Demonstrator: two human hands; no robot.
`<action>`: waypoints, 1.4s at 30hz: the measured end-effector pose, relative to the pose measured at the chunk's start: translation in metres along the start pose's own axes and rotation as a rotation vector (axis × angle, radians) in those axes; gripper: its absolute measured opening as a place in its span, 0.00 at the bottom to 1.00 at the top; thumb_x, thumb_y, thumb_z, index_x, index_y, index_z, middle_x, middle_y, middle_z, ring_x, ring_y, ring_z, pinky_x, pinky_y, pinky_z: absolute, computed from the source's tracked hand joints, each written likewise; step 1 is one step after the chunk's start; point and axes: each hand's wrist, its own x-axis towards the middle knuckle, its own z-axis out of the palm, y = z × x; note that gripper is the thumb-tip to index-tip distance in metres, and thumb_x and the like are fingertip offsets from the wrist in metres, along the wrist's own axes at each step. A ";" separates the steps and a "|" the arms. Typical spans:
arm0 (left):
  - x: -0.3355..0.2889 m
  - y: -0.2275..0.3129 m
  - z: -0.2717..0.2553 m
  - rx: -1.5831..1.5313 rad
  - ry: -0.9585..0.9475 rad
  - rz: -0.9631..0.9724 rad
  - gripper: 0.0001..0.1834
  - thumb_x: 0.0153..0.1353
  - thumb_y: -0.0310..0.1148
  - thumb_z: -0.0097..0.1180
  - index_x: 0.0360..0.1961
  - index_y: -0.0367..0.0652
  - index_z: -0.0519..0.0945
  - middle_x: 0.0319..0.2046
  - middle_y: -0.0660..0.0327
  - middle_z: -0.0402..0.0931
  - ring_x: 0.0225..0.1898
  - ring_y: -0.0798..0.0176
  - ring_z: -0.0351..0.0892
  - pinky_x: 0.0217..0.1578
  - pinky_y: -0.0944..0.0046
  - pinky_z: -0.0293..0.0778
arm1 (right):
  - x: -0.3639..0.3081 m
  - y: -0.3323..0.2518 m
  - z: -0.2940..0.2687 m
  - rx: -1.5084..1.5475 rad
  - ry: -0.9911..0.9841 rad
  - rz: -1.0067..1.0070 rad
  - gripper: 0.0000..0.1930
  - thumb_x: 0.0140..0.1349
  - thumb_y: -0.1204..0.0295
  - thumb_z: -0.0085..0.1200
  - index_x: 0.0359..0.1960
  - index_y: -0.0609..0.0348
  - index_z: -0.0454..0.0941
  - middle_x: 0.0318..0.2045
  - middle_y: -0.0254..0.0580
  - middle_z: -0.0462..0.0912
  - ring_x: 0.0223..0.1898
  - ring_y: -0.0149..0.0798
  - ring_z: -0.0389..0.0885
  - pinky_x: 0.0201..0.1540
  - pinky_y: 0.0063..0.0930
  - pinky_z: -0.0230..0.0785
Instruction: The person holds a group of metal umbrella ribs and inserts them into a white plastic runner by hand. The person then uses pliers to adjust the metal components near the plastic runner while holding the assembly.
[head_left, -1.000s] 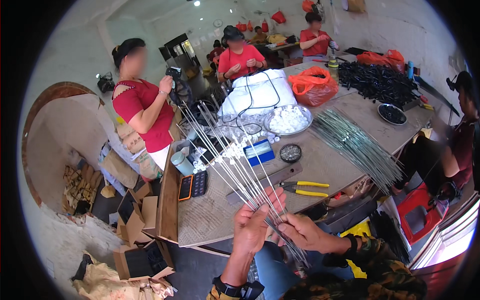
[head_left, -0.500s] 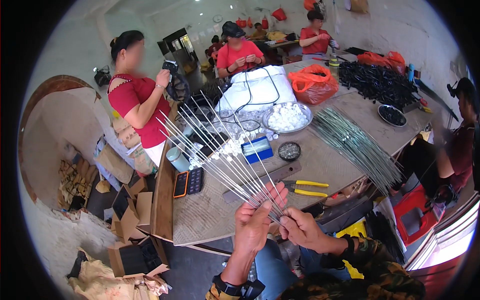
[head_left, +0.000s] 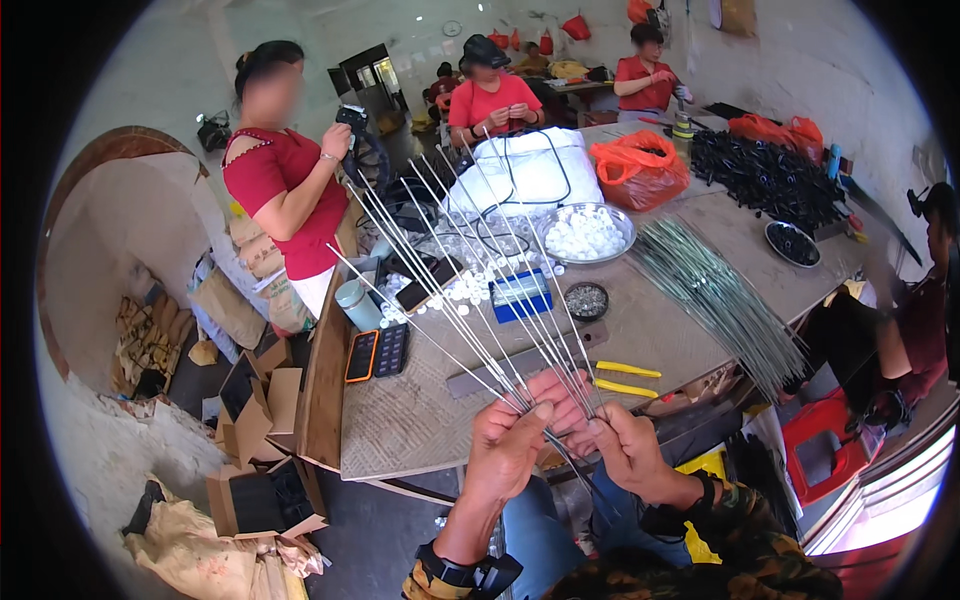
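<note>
My left hand is closed around the lower part of a fanned bundle of thin metal rods. The rods point up and away over the table, and their near ends stick out below my fingers. Beside it, my right hand pinches rods at the right side of the bundle between thumb and fingers. Below the rods lie a flat metal bar and yellow-handled pliers. Farther off are a blue box of small clear pieces and a round black dish.
A large pile of rods covers the table's right side. Behind stand a bowl of white caps, a white sack and a red bag. A bottle and orange-edged phone sit at the left. Several people work around.
The rods have parted into separate groups, with a wider gap between those at left and right. My right hand has shifted slightly right. The view has tilted a little.
</note>
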 end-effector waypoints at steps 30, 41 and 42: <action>-0.007 -0.010 0.006 -0.054 0.131 0.073 0.19 0.60 0.25 0.42 0.53 0.30 0.63 0.52 0.41 0.62 0.52 0.49 0.67 0.54 0.56 0.64 | -0.026 0.011 0.025 0.424 -0.240 0.290 0.09 0.63 0.70 0.40 0.39 0.64 0.62 0.25 0.39 0.74 0.22 0.26 0.74 0.26 0.17 0.68; -0.014 -0.008 0.007 0.008 0.075 0.062 0.19 0.60 0.26 0.43 0.52 0.30 0.63 0.51 0.40 0.64 0.52 0.48 0.67 0.53 0.55 0.65 | -0.022 0.000 0.021 0.558 -0.180 0.256 0.13 0.65 0.64 0.35 0.40 0.63 0.63 0.27 0.40 0.75 0.22 0.25 0.74 0.24 0.16 0.68; -0.014 -0.007 0.007 0.009 0.082 0.063 0.19 0.60 0.26 0.42 0.52 0.30 0.64 0.51 0.41 0.64 0.51 0.48 0.68 0.52 0.55 0.65 | -0.021 -0.006 0.018 0.496 -0.224 0.294 0.14 0.65 0.64 0.35 0.41 0.64 0.63 0.26 0.39 0.74 0.22 0.24 0.73 0.24 0.15 0.66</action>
